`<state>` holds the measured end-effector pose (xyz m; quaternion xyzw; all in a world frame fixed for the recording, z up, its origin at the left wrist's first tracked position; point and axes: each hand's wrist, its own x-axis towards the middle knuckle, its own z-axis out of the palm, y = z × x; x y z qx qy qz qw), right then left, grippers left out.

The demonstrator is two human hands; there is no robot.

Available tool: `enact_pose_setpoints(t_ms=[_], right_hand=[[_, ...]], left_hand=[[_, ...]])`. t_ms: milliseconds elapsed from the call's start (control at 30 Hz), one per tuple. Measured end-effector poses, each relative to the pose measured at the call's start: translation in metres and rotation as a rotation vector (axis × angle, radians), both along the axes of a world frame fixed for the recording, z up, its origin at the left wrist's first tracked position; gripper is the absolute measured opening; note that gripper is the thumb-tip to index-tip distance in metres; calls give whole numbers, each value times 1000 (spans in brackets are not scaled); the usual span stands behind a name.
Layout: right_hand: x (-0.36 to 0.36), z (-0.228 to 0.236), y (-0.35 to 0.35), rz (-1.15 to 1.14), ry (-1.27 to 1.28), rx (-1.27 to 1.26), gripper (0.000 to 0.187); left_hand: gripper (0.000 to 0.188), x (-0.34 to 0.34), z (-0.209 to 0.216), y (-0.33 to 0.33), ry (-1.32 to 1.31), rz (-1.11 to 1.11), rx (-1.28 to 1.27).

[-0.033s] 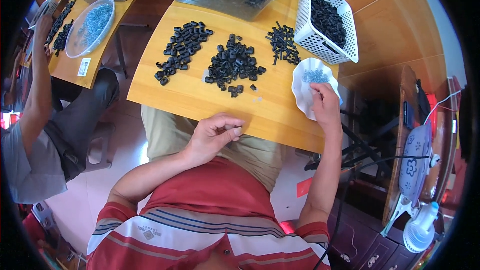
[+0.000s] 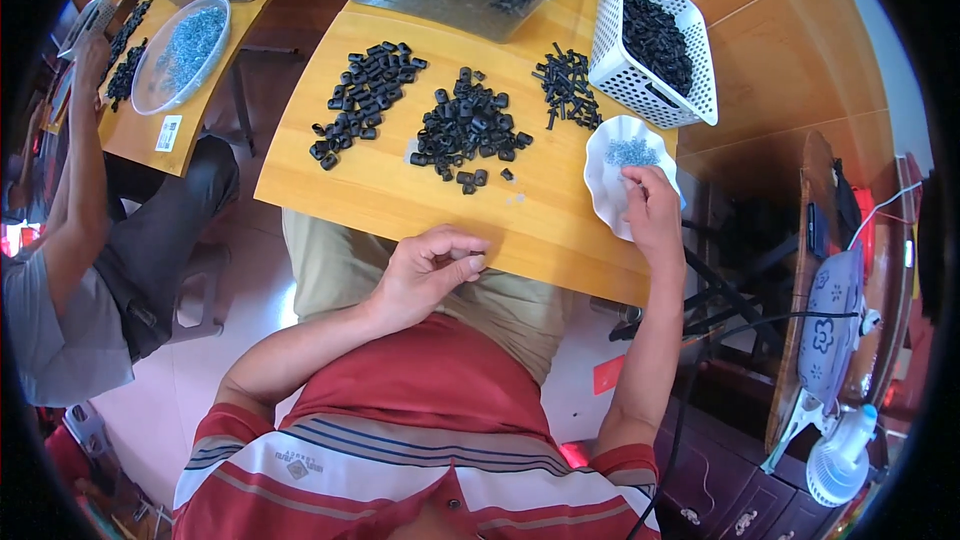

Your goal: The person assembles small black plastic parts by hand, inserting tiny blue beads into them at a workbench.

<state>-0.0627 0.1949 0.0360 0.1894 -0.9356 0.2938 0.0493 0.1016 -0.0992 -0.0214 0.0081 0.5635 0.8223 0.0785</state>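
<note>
My right hand reaches into a white wavy-edged dish at the table's right front. Its thumb and fingers are pinched together beside a small heap of clear bluish pieces; what is between the fingertips is hidden. In front of the table's near edge, over my lap, my left hand is closed in a pinch. Anything it holds is too small to make out. Ahead of it lie a heap of small black plastic parts, a second pile of black parts to the left, and thin black pin-like parts to the right.
A white perforated basket of black parts stands at the table's back right. Behind the piles is a clear plastic bin with more. On the left, a co-worker sits at another table beside a round tub of bluish pieces.
My hands hold the same positions. The co-worker's forearm has shifted slightly to the right.
</note>
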Motion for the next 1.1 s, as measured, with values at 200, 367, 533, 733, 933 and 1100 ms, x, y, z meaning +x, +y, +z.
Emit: enact_pose_setpoints(t_ms=[200,367,533,733,933,1100], right_hand=[[22,7,-15,-73,-264,-317,13],[58,1,-53,109,-448,-549,11],[83,-4,-88,357,-571,-632,14],[89,0,-97,390,-529,-530,14],[90,-1,-97,387,-531,-516,12],[90,10,-99,403,-506,-419,10]], left_hand=[[18,2,2,3,-103,23,22],[16,-4,8,5,-54,24,-91],[21,-5,15,8,-15,51,-95],[26,-1,13,10,-5,107,-50],[26,2,18,7,19,100,-158],[27,3,19,5,72,109,-259]])
